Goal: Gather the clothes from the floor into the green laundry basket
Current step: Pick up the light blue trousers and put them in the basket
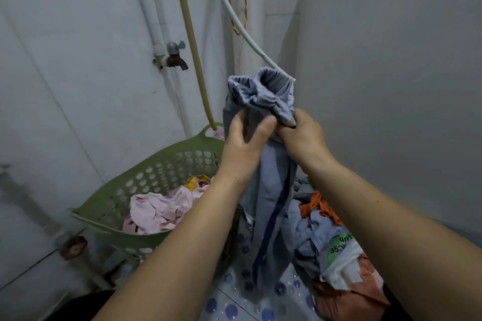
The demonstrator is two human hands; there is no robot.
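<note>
Both hands are up at chest height on the same garment: our left hand (243, 143) pinches the cloth just under the gathered waistband, and our right hand (303, 130) is curled tight around the bunched top. So we've got the blue-grey pants (268, 190) hanging full length, with the hem down near the dotted floor (234, 305).

The green laundry basket (117, 203) sits down to our left against the wall, already holding some pink clothes (156, 210). The rest of the pile (331, 242) is on the floor to the right, just beside the hanging legs.

Our take on doing this bit well: swing left and lower it in hem first so the legs fold onto themselves instead of draping over the rim. Keep the top grip until most of the cloth is inside. Also watch the white hose (234, 18) that hangs right by the waistband, it looks easy to snag.
</note>
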